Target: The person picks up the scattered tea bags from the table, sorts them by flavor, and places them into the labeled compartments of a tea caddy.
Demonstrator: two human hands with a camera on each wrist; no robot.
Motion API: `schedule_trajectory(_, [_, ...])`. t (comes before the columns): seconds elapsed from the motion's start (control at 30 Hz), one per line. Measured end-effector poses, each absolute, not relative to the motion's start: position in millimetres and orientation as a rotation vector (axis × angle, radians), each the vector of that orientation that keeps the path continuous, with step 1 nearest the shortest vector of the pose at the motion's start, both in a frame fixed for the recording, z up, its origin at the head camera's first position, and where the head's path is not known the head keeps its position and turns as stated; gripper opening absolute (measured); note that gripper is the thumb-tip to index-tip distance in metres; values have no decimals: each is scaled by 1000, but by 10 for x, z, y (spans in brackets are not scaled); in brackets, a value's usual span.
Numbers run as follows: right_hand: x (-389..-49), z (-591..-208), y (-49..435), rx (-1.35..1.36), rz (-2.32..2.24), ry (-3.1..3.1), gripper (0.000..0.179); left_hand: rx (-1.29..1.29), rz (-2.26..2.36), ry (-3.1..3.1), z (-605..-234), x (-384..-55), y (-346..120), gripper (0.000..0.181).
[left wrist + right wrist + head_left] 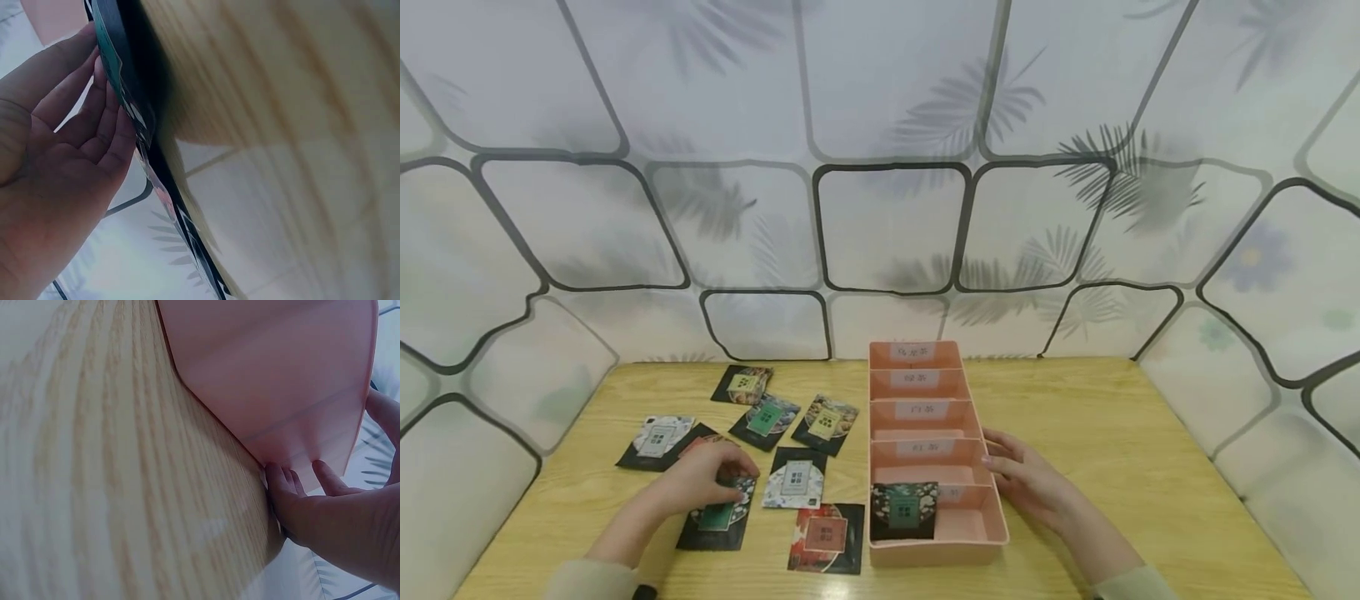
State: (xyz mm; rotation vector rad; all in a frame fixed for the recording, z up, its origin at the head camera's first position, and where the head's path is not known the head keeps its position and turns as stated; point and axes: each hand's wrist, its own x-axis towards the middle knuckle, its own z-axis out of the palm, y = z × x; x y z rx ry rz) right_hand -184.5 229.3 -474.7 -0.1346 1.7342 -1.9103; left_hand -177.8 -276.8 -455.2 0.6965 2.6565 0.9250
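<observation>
I'm touching a black packet (706,536) with the left hand (703,477), lower left of the head view. Its green label is showing under the thumb. Fingers are lying close together with the tips on the packet; I can't tell if they're pinching it.

Right hand (1037,482), lower right, is touching the side wall of a pink box (934,552). Thumb and fingers are spreading apart there, not curling round anything.

Box is standing at lower centre, its five compartments running away from me, paper labels on the dividers. A second green-label packet (904,510) is leaning in the nearest compartment, left end.

Other packets are lying on the desk (1075,400), left of the box: a floral packet (658,437) far left; an orange packet (697,439) beside it, partly hidden by the left hand; a yellow-label packet (745,383) at the back; a blue packet (767,420) just below; another yellow-label one (826,423); a white packet (795,477) at centre; a red packet (826,538) near the front.
</observation>
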Motion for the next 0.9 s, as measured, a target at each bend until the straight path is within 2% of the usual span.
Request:
schedule_trajectory(0.5, [-1816, -4756, 2295, -119, -1905, 1740, 88, 713, 964, 2626, -4564, -1791, -2754, 12])
schedule_trajectory(0.9, [-1820, -4716, 2285, -110, -1921, 1734, 87, 680, 1046, 2509, -4433, -1865, -2768, 4])
